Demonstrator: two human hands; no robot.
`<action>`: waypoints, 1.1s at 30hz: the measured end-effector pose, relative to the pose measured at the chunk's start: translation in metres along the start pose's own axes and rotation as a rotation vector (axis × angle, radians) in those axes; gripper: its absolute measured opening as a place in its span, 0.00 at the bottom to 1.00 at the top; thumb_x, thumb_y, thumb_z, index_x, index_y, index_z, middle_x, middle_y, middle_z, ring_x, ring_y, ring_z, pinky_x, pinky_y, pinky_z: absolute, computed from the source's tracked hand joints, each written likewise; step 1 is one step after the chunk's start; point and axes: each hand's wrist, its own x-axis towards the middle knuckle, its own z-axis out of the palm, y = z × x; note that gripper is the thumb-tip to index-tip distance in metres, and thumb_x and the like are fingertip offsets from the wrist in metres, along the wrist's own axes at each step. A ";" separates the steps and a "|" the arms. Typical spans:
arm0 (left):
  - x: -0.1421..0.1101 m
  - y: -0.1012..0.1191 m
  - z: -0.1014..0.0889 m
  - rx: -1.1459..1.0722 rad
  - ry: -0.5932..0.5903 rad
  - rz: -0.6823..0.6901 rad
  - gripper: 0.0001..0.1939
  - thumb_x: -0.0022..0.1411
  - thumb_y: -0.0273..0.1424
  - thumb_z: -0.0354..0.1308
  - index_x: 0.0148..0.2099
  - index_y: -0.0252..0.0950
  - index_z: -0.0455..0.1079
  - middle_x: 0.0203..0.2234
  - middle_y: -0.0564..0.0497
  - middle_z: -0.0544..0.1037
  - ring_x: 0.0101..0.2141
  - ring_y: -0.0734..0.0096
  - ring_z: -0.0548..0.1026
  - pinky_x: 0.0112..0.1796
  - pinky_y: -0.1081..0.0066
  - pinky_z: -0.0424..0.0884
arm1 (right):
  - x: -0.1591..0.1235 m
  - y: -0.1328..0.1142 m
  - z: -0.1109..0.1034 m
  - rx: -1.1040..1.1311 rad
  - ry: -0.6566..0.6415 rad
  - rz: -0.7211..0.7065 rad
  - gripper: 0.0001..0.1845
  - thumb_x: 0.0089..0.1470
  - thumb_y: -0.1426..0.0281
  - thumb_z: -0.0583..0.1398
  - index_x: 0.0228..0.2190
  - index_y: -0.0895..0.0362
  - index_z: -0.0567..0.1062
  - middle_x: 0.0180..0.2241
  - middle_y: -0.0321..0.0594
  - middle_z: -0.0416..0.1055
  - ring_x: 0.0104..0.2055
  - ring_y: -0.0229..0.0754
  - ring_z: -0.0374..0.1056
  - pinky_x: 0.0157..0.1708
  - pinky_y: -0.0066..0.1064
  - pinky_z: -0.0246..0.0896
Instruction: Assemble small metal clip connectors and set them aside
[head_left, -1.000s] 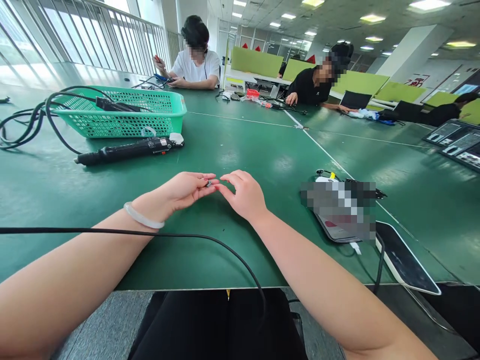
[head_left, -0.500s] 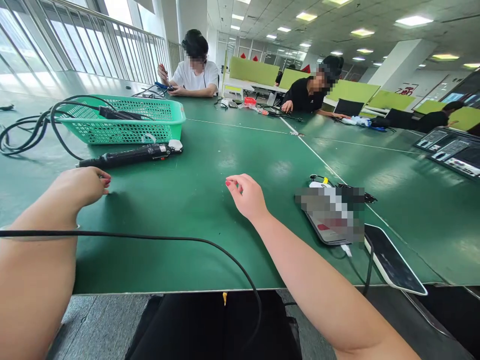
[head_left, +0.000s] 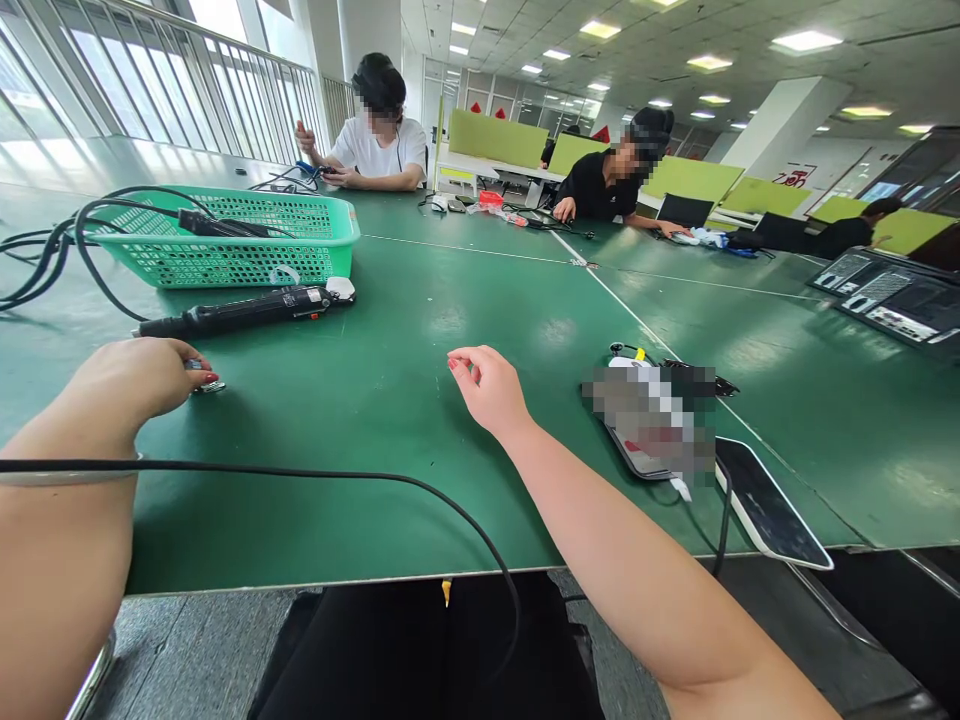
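Note:
My left hand point(head_left: 142, 375) rests low over the table on the left, fingers bent around a small shiny metal piece point(head_left: 213, 386). Only part of that piece shows below the fingertips, so its kind is unclear. Just beyond this hand lies a black electric screwdriver point(head_left: 244, 311) with a pale tip and a cable. My right hand point(head_left: 491, 388) is loosely closed over the middle of the green table point(head_left: 360, 400), thumb against the fingers. I see nothing in it.
Behind the screwdriver stands a green plastic basket point(head_left: 240, 265) with black cables. To the right lie a partly blurred phone point(head_left: 637, 455) and a white-edged phone point(head_left: 772, 500). A black cable point(head_left: 300, 470) hangs across my view. Two people sit across the table.
The shiny metal piece now shows under my left fingers, where it was hidden before. My right hand holds nearly the same pose. The whole view has shifted slightly.

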 end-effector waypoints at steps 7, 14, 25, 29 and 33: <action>-0.005 0.006 -0.006 0.033 -0.041 -0.020 0.25 0.62 0.42 0.44 0.51 0.34 0.71 0.42 0.42 0.75 0.43 0.58 0.71 0.42 0.68 0.65 | 0.000 0.000 -0.001 0.005 -0.020 0.033 0.13 0.59 0.64 0.53 0.38 0.54 0.76 0.35 0.36 0.72 0.27 0.33 0.61 0.32 0.29 0.60; 0.003 -0.001 0.000 0.005 0.029 0.008 0.27 0.59 0.45 0.47 0.52 0.35 0.72 0.44 0.40 0.76 0.44 0.53 0.72 0.39 0.66 0.67 | 0.000 -0.001 0.000 0.014 -0.034 0.054 0.12 0.57 0.66 0.53 0.38 0.54 0.76 0.36 0.37 0.73 0.27 0.34 0.61 0.32 0.30 0.61; -0.007 0.004 -0.002 -0.098 0.123 -0.028 0.28 0.52 0.48 0.54 0.48 0.32 0.70 0.44 0.40 0.78 0.41 0.52 0.74 0.36 0.66 0.66 | 0.000 0.003 -0.001 -0.003 -0.040 0.048 0.13 0.57 0.67 0.53 0.39 0.54 0.76 0.36 0.37 0.72 0.27 0.34 0.61 0.33 0.30 0.61; -0.008 0.004 -0.003 -0.100 0.124 -0.004 0.25 0.51 0.47 0.56 0.45 0.33 0.72 0.40 0.41 0.79 0.39 0.54 0.74 0.34 0.67 0.66 | 0.000 0.002 -0.001 -0.005 -0.040 0.041 0.13 0.57 0.67 0.53 0.39 0.54 0.76 0.35 0.37 0.72 0.27 0.34 0.61 0.33 0.30 0.61; -0.002 0.001 0.000 -0.059 0.108 -0.013 0.27 0.50 0.50 0.55 0.45 0.36 0.73 0.39 0.42 0.79 0.38 0.56 0.73 0.32 0.68 0.66 | -0.001 0.002 0.000 -0.008 -0.043 0.041 0.13 0.57 0.67 0.53 0.39 0.55 0.76 0.35 0.37 0.72 0.27 0.34 0.61 0.33 0.30 0.61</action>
